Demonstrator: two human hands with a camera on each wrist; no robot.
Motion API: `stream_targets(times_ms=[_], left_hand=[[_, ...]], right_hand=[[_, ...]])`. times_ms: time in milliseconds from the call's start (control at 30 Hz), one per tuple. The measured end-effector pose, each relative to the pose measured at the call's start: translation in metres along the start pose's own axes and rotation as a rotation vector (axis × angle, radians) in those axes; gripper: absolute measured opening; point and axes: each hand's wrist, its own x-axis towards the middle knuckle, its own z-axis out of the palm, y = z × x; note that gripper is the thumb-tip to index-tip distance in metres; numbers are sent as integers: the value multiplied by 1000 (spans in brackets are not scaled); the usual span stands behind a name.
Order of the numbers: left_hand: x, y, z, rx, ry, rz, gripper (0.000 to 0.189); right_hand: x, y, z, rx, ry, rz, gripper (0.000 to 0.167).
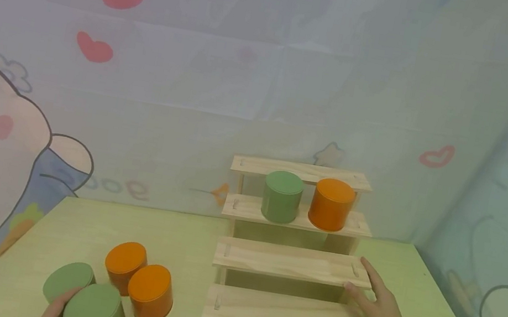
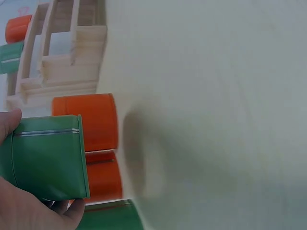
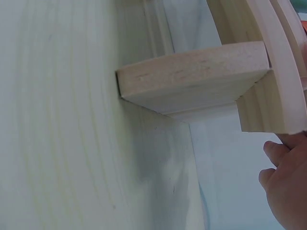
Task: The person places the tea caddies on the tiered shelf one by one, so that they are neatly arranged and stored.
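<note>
In the head view my left hand [image 1: 56, 309] grips a green round tin [image 1: 93, 308] at the lower left. The left wrist view shows this green tin [image 2: 45, 155] on its side in that view, thumb on one side and fingers on the other. Close by stand two orange tins [image 1: 150, 294] and another green tin [image 1: 69, 281]. At the right end of a stepped wooden shelf [image 1: 287, 262], my right hand [image 1: 382, 312] holds the second board from the bottom between thumb and fingers. Only part of the right hand [image 3: 290, 184] shows in the right wrist view.
Higher up, on the second board from the top, stand a green tin [image 1: 282, 197] and an orange tin [image 1: 332, 205]. The shelf is on a pale green table [image 1: 190, 237]. A printed cloth [image 1: 200, 60] with hearts and cartoon animals hangs behind and at the sides.
</note>
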Motion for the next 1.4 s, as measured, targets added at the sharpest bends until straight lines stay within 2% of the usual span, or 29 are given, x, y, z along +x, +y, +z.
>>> stream_targets(times_ms=[33, 67, 333, 467, 667, 1067, 1300, 1400], left_hand=[[-3, 5, 0, -18, 13, -29, 108], [-6, 13, -2, -13, -5, -113, 116], [-5, 43, -19, -74, -130, -113, 106], [-5, 58, -21, -133, -174, -123, 104], [-8, 84, -21, -202, -189, -17, 91], [-9, 126, -18, -159, -171, 106, 87], [-10, 150, -7, -193, -212, 111, 86], [-9, 161, -1, -222, -230, 148, 85]], right_hand=[[0, 0, 0, -1, 1, -2, 74], [0, 1, 0, -1, 1, -3, 74], [0, 1, 0, -1, -5, -2, 74], [0, 1, 0, -7, -6, -5, 74], [1, 2, 0, -6, -2, -5, 74], [0, -1, -3, -9, -5, -11, 73], [-1, -2, -3, -4, -6, -16, 72], [0, -1, -3, -7, -5, -17, 72]])
